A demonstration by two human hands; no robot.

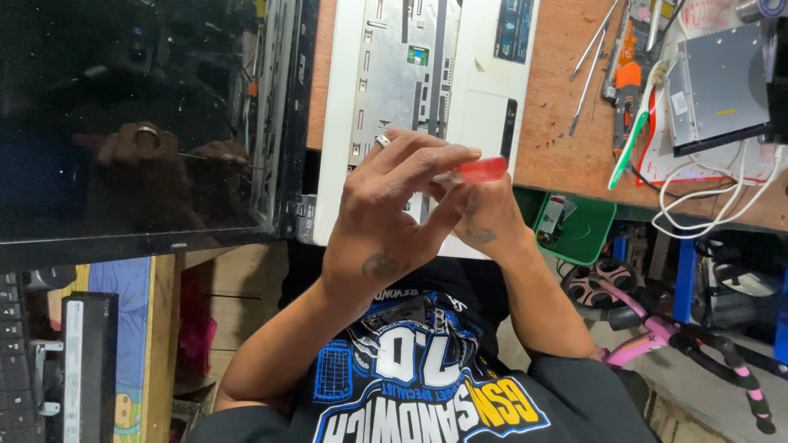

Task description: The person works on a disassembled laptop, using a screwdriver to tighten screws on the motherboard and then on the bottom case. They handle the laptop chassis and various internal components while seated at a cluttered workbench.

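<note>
My left hand (386, 213), with a ring on one finger, is raised over the near edge of a white laptop base (484, 115) whose keyboard is removed, showing a silver metal plate (402, 57). Its fingertips pinch the end of a red-handled screwdriver (483, 170). My right hand (491, 220) sits just behind and below, partly hidden by the left hand, and closes around the same tool lower down. The tool's tip is hidden. The laptop's black screen (123, 123) lies open to the left and reflects both hands.
On the wooden table (558, 139) at the right lie tweezers (593, 45), an orange-handled tool (628, 82), a green-and-white tool (636, 135), a silver optical drive (722, 86) and white cables (714, 201). A green tray (587, 234) and a pink toy bike (673, 336) are below; a black keyboard (16, 361) is at the lower left.
</note>
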